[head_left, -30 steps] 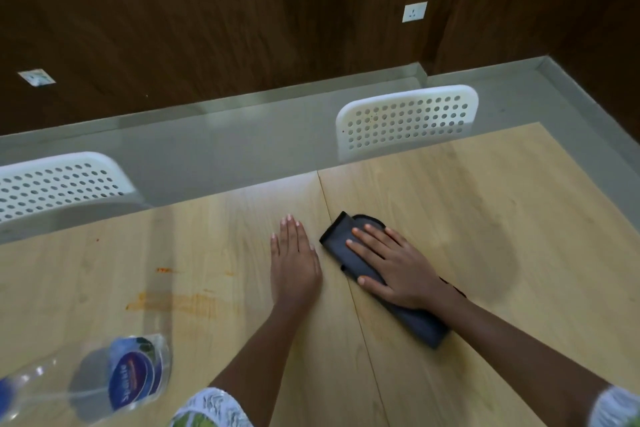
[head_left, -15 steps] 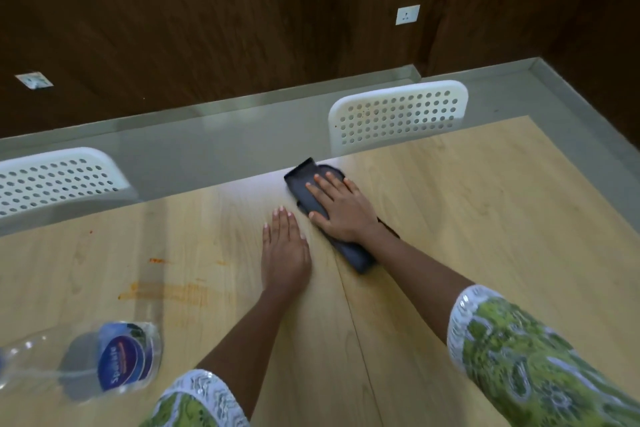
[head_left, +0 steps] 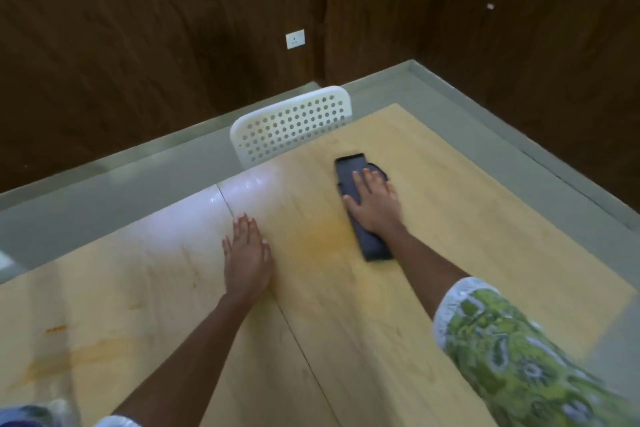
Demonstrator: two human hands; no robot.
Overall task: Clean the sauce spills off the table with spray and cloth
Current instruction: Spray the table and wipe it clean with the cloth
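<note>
My right hand lies flat with straight fingers on a folded dark cloth, pressing it onto the wooden table near the far edge. A faint orange sauce smear lies just left of the cloth. My left hand rests flat on the table beside the seam between the two tabletops. More orange sauce streaks mark the table at the lower left. A clear bottle with a blue label shows only partly at the bottom left corner.
A white perforated chair back stands against the table's far edge. Beyond it are grey floor and dark wood walls with a white socket. A wet sheen glistens on the table near the far edge.
The view has swung right. My right hand has slid the cloth rightward along the table's far edge, away from my left hand, which stays flat in place.
</note>
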